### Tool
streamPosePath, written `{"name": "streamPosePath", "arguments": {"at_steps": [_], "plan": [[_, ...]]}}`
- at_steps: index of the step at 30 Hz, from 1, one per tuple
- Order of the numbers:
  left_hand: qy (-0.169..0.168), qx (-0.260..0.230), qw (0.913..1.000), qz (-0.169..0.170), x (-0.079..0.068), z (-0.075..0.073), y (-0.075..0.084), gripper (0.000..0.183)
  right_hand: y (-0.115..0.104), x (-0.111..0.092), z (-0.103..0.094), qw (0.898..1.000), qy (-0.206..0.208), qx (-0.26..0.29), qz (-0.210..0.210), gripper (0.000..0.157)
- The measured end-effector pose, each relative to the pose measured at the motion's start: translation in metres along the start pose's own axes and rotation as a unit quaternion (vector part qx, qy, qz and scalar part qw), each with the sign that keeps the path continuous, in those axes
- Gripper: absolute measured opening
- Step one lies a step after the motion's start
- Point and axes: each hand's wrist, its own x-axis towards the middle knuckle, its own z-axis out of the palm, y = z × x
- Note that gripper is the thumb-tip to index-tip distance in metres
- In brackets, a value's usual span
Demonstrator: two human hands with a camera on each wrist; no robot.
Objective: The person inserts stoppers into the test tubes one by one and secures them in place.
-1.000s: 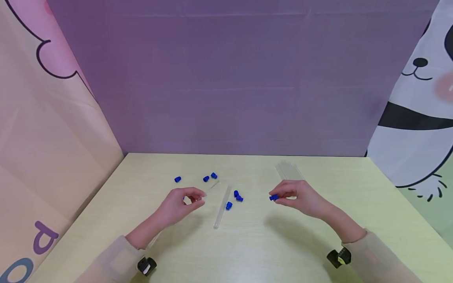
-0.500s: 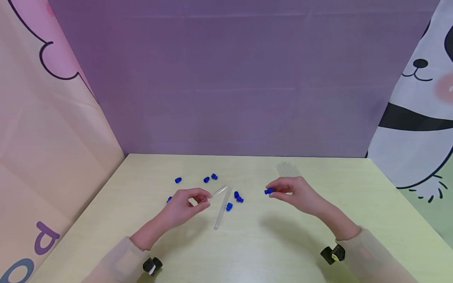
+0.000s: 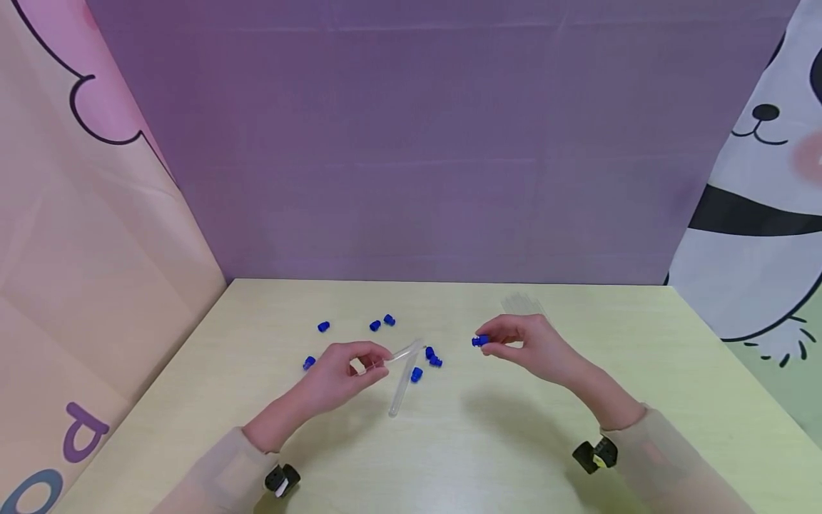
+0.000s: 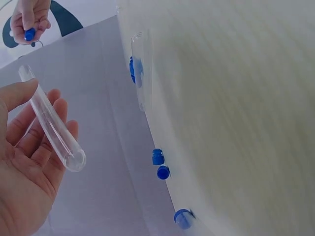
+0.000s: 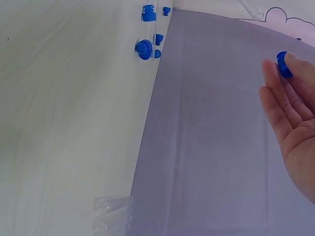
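Note:
In the head view my left hand point(image 3: 347, 377) pinches a clear test tube point(image 4: 58, 130) between thumb and fingers. Its rounded end points back past the palm in the left wrist view, and its other end reaches toward the right hand. A blue tube cap point(image 3: 479, 341) sits between the thumb and fingertips of my right hand point(image 3: 531, 350), raised over the table. The cap point(image 5: 283, 65) and the held tube are apart, with a gap between the hands. Below the held tube's far end lies a second clear test tube point(image 3: 399, 392) on the table.
Several loose blue caps point(image 3: 433, 362) lie just right of the lying tube. More caps point(image 3: 375, 325) are scattered farther back and to the left. A row of clear tubes point(image 3: 521, 305) rests behind the right hand on the pale table point(image 3: 449, 457). A purple backdrop stands behind.
Both hands have come closer together: the left with the tube has moved right, the right with the cap has moved left and slightly up. A blue cap at the left has come into view.

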Motion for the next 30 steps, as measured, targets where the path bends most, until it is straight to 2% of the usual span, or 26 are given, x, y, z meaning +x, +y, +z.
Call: {"name": "streamPosePath", "arguments": {"at_steps": [5, 15, 30], "plan": [[-0.008, 0.013, 0.9999, 0.001, 0.001, 0.002, 0.001, 0.015, -0.004, 0.002, 0.004, 1.000, -0.004, 0.008, 0.009, 0.020], [-0.009, 0.027, 0.9986, 0.044, 0.004, 0.004, 0.000, 0.014, -0.008, 0.007, 0.010, 1.000, -0.015, 0.014, 0.007, 0.020], [-0.025, 0.035, 0.9974, 0.058, 0.008, 0.007, 0.008, 0.016, -0.011, 0.013, 0.019, 0.999, -0.026, 0.002, -0.031, 0.020]]}}
